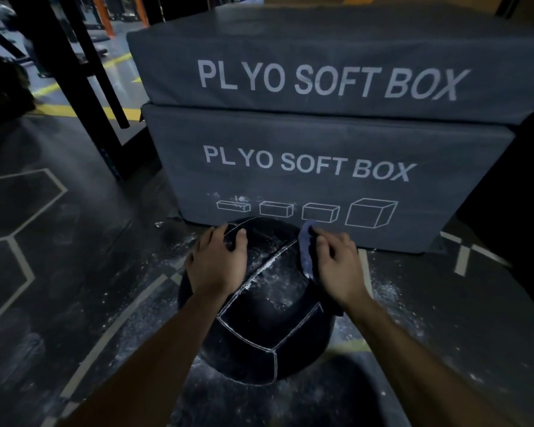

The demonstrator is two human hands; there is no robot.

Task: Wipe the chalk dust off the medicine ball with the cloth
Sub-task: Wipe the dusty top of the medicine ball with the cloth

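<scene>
The medicine ball (256, 306) sits just before the plyo soft box (321, 167). Left hand (218, 263) lies flat, steadying it; right hand (336, 263) presses the cloth (305, 251) down. Risk — a hard swipe rolls the ball, smearing chalk dust (278, 285).

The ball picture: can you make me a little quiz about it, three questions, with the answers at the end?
1. True or false: the cloth is under the left hand.
2. What white stuff is speckled over the top of the medicine ball?
3. What stands right behind the ball? A) a ladder B) two stacked grey soft boxes C) a bicycle

Key
1. False. The right hand holds the cloth against the ball's right side; the left hand rests on the ball's left side.
2. Chalk dust; some also lies on the floor.
3. B.
</scene>
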